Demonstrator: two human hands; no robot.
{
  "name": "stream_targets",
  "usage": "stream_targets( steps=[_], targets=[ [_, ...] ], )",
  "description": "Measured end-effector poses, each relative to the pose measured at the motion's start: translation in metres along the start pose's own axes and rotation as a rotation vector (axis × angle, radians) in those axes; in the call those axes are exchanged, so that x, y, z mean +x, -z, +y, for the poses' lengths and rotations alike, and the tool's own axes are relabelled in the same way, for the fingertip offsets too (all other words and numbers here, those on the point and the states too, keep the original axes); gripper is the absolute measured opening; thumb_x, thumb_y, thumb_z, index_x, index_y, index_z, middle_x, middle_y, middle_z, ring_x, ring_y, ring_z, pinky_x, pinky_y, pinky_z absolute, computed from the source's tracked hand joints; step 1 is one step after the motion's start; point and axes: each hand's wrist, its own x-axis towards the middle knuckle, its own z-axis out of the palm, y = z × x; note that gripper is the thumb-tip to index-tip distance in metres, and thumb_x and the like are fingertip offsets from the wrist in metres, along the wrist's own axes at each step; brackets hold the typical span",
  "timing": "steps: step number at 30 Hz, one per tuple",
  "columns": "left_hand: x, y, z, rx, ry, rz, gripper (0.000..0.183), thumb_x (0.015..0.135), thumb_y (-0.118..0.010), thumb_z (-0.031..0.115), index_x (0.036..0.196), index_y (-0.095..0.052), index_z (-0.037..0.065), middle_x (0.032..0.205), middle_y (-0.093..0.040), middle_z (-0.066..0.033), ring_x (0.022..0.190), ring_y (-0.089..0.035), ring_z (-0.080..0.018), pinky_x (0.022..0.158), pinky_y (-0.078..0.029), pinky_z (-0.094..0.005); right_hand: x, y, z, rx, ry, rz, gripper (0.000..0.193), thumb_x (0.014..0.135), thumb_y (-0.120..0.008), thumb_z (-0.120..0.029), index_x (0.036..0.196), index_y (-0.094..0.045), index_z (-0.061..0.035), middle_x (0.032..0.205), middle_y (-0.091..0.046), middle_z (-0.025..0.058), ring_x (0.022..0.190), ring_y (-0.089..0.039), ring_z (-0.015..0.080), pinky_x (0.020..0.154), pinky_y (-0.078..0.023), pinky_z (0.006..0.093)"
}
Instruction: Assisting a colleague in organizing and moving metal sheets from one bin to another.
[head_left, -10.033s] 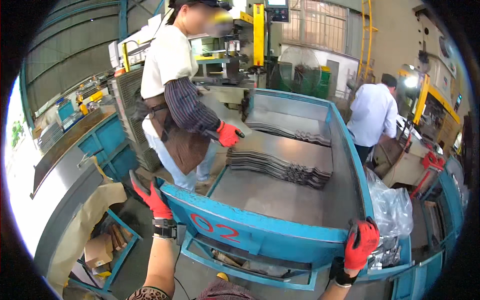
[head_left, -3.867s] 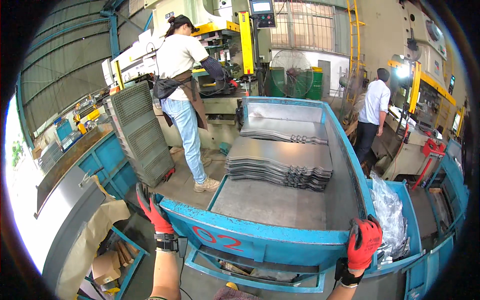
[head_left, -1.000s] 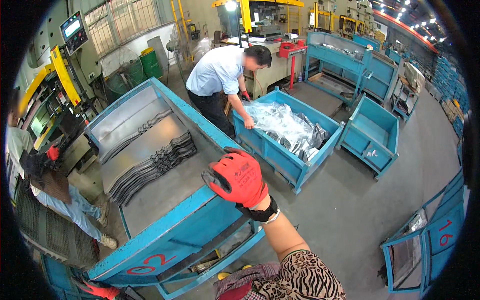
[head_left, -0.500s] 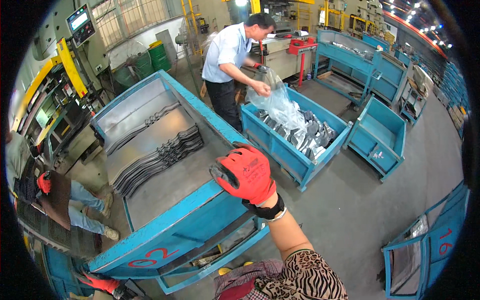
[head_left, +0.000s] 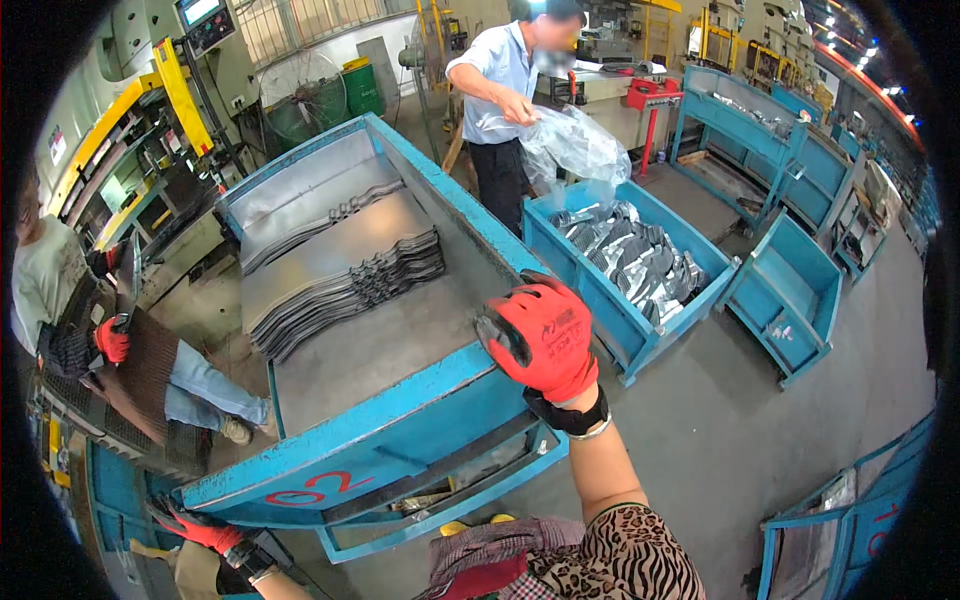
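Observation:
Red-and-black work gloves cover both my hands. My right hand (head_left: 545, 335) is closed over the near right corner of a large blue metal bin cart (head_left: 410, 400), its fingers bent over the rim. At the cart's near left corner, my left hand (head_left: 205, 528) grips the edge, with its fingers partly hidden there. Inside the cart lie stacked wavy-edged sheet metal pieces (head_left: 345, 270), toward the far left side. Neither hand touches the sheets.
Beyond the cart, a person (head_left: 495, 95) holds a clear plastic bag (head_left: 575, 145) over a blue bin (head_left: 635, 340) of metal parts (head_left: 635, 260). Another blue bin (head_left: 785, 300) stands right of it. At left, a gloved worker (head_left: 70, 290) is beside a press. A blue frame (head_left: 850, 520) stands lower right.
The cart and my right hand sit farther right in the picture, and more of my left forearm shows. The other person has lifted the plastic bag, uncovering more metal parts.

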Motion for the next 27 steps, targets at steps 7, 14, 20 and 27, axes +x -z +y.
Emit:
stream_targets(
  steps=[7, 14, 20, 27],
  targets=[
    [0.0, 0.001, -0.029, 0.078, -0.086, -0.032, 0.046, 0.1, -0.054, 0.02, 0.145, -0.053, 0.006, 0.163, -0.031, -0.0185, 0.148, -0.035, -0.0369, 0.122, -0.033, -0.0509, 0.0, 0.002, -0.001, 0.013, -0.016, -0.032, 0.025, 0.073, -0.079, -0.024, 0.095, -0.072, -0.0145, 0.083, -0.066, 0.0026, 0.084, -0.065, 0.0266, 0.09, -0.054, 0.0439],
    [0.011, 0.005, 0.043, -0.304, 0.131, 0.033, 0.049, 0.105, -0.051, 0.027, 0.147, -0.049, 0.002, 0.157, -0.041, -0.0189, 0.144, -0.04, -0.0351, 0.121, -0.032, -0.0509, -0.004, -0.002, 0.003, 0.004, -0.016, -0.03, 0.026, 0.071, -0.079, -0.021, 0.096, -0.072, -0.0156, 0.084, -0.067, 0.0013, 0.084, -0.065, 0.026, 0.088, -0.054, 0.0437],
    [0.015, 0.006, 0.065, -0.531, 0.344, 0.06, 0.05, 0.104, -0.052, 0.025, 0.148, -0.049, 0.0, 0.157, -0.041, -0.0183, 0.143, -0.041, -0.0337, 0.121, -0.031, -0.0498, -0.002, 0.002, 0.002, -0.01, -0.005, -0.047, 0.03, 0.074, -0.079, -0.029, 0.096, -0.072, -0.0103, 0.082, -0.066, 0.0053, 0.085, -0.065, 0.0271, 0.091, -0.054, 0.0443],
    [0.02, 0.022, 0.089, -0.689, 0.478, 0.045, 0.054, 0.102, -0.049, 0.019, 0.151, -0.042, -0.001, 0.158, -0.04, -0.0181, 0.144, -0.04, -0.0324, 0.12, -0.032, -0.0452, 0.0, 0.008, -0.003, 0.056, -0.038, -0.125, 0.034, 0.072, -0.078, -0.026, 0.1, -0.072, -0.0098, 0.089, -0.069, 0.0054, 0.091, -0.066, 0.0278, 0.096, -0.052, 0.046]
  ],
)
